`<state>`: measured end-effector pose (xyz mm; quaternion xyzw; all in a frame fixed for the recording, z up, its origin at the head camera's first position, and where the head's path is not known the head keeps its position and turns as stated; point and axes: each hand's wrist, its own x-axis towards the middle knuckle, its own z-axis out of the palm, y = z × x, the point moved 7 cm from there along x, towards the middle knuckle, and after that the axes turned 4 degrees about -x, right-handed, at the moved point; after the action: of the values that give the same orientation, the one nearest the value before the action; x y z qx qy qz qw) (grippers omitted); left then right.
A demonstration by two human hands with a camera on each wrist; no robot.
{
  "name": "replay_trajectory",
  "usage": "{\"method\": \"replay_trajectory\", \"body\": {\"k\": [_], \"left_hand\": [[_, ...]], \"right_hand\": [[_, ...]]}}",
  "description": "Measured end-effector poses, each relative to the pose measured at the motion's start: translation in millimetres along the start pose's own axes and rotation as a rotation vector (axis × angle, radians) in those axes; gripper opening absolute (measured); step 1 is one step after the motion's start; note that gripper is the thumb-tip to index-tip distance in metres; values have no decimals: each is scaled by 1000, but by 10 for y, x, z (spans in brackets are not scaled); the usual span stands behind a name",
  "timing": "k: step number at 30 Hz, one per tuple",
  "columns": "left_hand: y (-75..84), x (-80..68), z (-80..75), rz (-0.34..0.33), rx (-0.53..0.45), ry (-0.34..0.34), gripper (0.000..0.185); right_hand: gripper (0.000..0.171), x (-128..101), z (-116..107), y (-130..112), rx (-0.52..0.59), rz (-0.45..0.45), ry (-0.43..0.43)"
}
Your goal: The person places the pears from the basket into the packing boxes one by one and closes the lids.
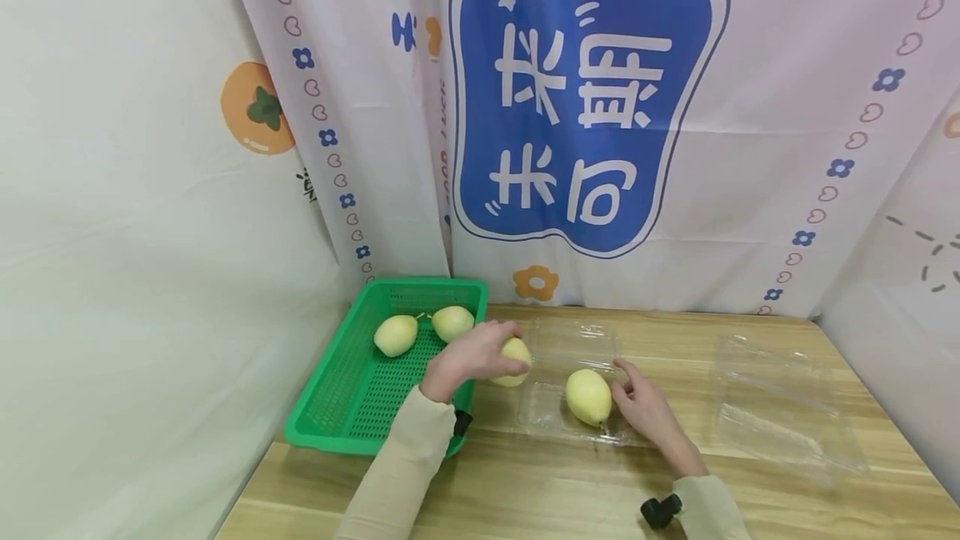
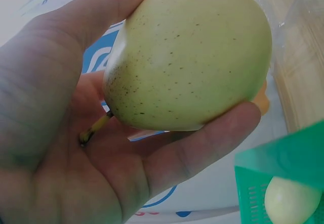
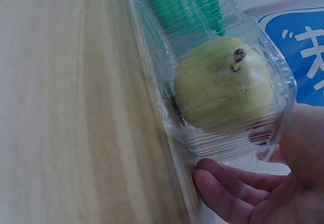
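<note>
My left hand (image 1: 480, 354) grips a pale yellow-green pear (image 2: 192, 57) between thumb and fingers, its stem toward the palm. It is raised between the green basket (image 1: 322, 427) and an opened clear plastic clamshell box (image 1: 543, 411). Another pear (image 1: 588, 397) lies in the near half of that box, toward its right side. At the box's right end is my right hand (image 1: 648, 415), its fingers touching or close against the plastic wall. From the right wrist, the fingers (image 3: 223, 183) appear beside the ribbed end, with part of the hand hidden behind the plastic.
Two pears, one on the left (image 1: 396, 336) and one on the right (image 1: 453, 323), sit at the basket's far end. More clear plastic packaging (image 1: 787, 407) lies on the wooden table (image 1: 540, 490) at right. A printed curtain (image 1: 750, 190) hangs behind.
</note>
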<state>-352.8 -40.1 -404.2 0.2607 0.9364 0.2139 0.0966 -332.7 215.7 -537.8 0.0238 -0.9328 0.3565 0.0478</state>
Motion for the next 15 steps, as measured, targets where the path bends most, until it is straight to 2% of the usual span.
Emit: {"method": "replay_trajectory", "body": {"k": [4,11,15], "left_hand": [[20,26,54,-13,-20,-11,46],[93,66,153,19,-16,-13,40],[117,91,215,7,-7,-17,42]], "right_hand": [[48,-3,-2,0,2,-3,6],[48,0,4,1,1,-7,8],[48,1,2,1,2,-9,11]]}}
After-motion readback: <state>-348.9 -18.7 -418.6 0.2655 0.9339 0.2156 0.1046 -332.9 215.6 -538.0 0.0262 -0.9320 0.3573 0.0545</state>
